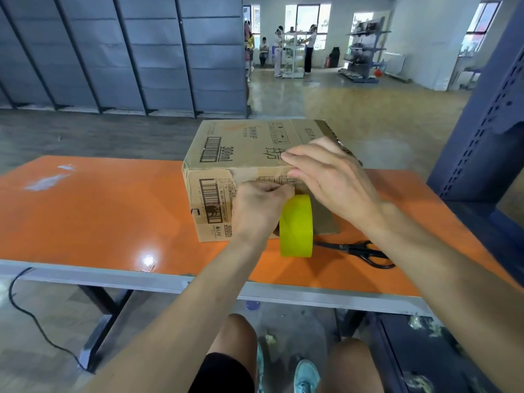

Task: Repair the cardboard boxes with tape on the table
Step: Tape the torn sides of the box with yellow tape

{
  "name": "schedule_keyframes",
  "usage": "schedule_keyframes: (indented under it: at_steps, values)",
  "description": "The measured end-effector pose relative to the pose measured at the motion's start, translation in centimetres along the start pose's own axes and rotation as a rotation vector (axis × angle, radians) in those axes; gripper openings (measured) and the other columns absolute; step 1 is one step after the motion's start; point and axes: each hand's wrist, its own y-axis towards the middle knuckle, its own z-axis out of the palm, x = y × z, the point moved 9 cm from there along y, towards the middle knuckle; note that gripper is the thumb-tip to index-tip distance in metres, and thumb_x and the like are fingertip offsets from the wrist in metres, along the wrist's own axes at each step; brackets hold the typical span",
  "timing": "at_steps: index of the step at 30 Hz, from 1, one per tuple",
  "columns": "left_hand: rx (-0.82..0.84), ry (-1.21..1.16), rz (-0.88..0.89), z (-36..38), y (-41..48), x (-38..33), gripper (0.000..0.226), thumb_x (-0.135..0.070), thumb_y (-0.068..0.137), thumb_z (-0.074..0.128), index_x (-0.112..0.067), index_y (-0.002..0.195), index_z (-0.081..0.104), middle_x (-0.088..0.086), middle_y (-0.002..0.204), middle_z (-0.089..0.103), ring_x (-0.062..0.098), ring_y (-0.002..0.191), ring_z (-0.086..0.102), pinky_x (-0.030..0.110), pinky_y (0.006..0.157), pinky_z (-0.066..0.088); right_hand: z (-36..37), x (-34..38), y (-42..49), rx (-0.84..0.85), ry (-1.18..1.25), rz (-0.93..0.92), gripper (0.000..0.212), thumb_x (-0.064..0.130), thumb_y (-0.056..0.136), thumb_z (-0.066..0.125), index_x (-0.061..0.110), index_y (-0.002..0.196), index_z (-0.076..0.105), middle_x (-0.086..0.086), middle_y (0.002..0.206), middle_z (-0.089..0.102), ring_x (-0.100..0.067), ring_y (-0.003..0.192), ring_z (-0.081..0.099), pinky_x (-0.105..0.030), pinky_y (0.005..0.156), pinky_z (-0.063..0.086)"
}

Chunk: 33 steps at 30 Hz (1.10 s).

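Orange glossy table (99,211) carries our brown cardboard box (241,148) at its far edge. Our right hand (331,177) lies flat over the box's top front edge; our left hand (261,205) pinches the end of the yellow-green tape roll (296,225) against the front face.

A warehouse-like hall, with blue steel racking (482,123), concrete floor (354,103) and distant shelves (364,49)

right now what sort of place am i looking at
Likely a warehouse or workshop hall: a blue steel rack upright beside the orange table, grey partition panels behind it, and shelving racks on a concrete floor at the far end.
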Motion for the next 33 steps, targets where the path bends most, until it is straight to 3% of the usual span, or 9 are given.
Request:
schedule_keyframes:
  at_steps: [8,12,15,18,20,22,26,29,33]
  values:
    - [0.097,-0.007,-0.100,0.0,-0.1,-0.1,0.024,-0.018,0.088,0.075,-0.009,0.066,0.072,0.003,0.051,0.054,0.017,0.042,0.050,0.019,0.039,0.039,-0.5,0.4,-0.3,-0.048,-0.069,-0.063,0.032,0.025,0.095,0.069,0.007,0.121,0.072,-0.006,0.118,0.072,-0.029,0.103,0.061,-0.049,0.110,0.040]
    - [0.151,-0.005,-0.157,0.1,-0.1,-0.8,0.011,-0.013,0.087,0.074,-0.005,0.080,0.070,0.006,0.058,0.054,0.013,0.038,0.049,0.017,0.038,0.038,-0.3,0.2,0.0,-0.031,-0.066,-0.060,0.032,0.028,0.095,0.068,0.008,0.121,0.072,-0.005,0.118,0.071,-0.029,0.102,0.063,-0.046,0.113,0.038]
    - [0.199,0.112,-0.190,-0.1,0.3,-1.1,0.013,-0.011,0.084,0.075,-0.009,0.076,0.065,0.003,0.055,0.054,0.012,0.037,0.049,0.017,0.039,0.038,0.2,0.2,-0.2,0.027,-0.060,-0.041,0.041,0.032,0.092,0.068,0.008,0.125,0.069,-0.004,0.123,0.068,-0.029,0.109,0.058,-0.044,0.113,0.038]
    - [0.229,0.216,-0.215,-0.5,-0.1,0.3,0.020,-0.010,0.078,0.080,-0.007,0.071,0.061,0.003,0.058,0.049,0.018,0.053,0.046,0.024,0.052,0.037,0.9,0.1,-0.9,0.093,-0.060,-0.015,0.056,0.039,0.086,0.071,0.008,0.132,0.063,-0.004,0.130,0.064,-0.026,0.118,0.047,-0.042,0.108,0.039]
    - [0.197,0.143,-0.196,-1.2,-0.4,1.3,0.020,-0.010,0.078,0.080,0.006,0.078,0.068,0.011,0.072,0.056,0.019,0.069,0.048,0.029,0.063,0.038,0.7,-0.1,-0.9,0.086,-0.065,-0.009,0.055,0.041,0.089,0.069,0.008,0.132,0.063,-0.004,0.130,0.065,-0.027,0.119,0.046,-0.041,0.109,0.036]
    - [0.203,0.096,-0.146,-1.7,-0.5,1.6,0.013,-0.012,0.083,0.079,0.001,0.083,0.077,0.013,0.084,0.071,0.015,0.079,0.058,0.026,0.072,0.043,0.7,-0.3,-0.7,0.099,-0.063,0.005,0.055,0.046,0.091,0.065,0.010,0.132,0.064,-0.003,0.129,0.065,-0.028,0.119,0.049,-0.041,0.113,0.033]
    - [0.222,0.035,-0.093,-1.9,-0.9,1.2,0.009,-0.014,0.089,0.076,-0.011,0.081,0.080,-0.009,0.080,0.076,0.006,0.086,0.067,0.020,0.080,0.047,0.4,-0.1,0.2,0.013,-0.038,0.017,0.037,0.036,0.100,0.059,0.008,0.119,0.072,-0.003,0.116,0.072,-0.029,0.102,0.061,-0.047,0.112,0.039]
    - [0.200,-0.016,-0.011,-2.0,-1.4,0.0,0.008,-0.013,0.090,0.075,-0.011,0.086,0.081,-0.007,0.088,0.078,0.004,0.091,0.069,0.016,0.082,0.047,0.8,0.1,0.0,0.000,-0.087,0.020,0.030,0.028,0.100,0.062,0.006,0.118,0.071,-0.005,0.115,0.071,-0.033,0.105,0.060,-0.052,0.106,0.043]
    - [0.209,-0.145,0.034,-2.7,-2.4,-0.7,0.011,-0.020,0.092,0.073,-0.012,0.094,0.082,0.004,0.095,0.079,0.011,0.090,0.069,0.026,0.085,0.050,1.1,0.2,-0.8,0.078,-0.112,0.039,0.049,0.032,0.089,0.073,0.008,0.131,0.064,-0.005,0.128,0.065,-0.034,0.121,0.051,-0.050,0.111,0.040]
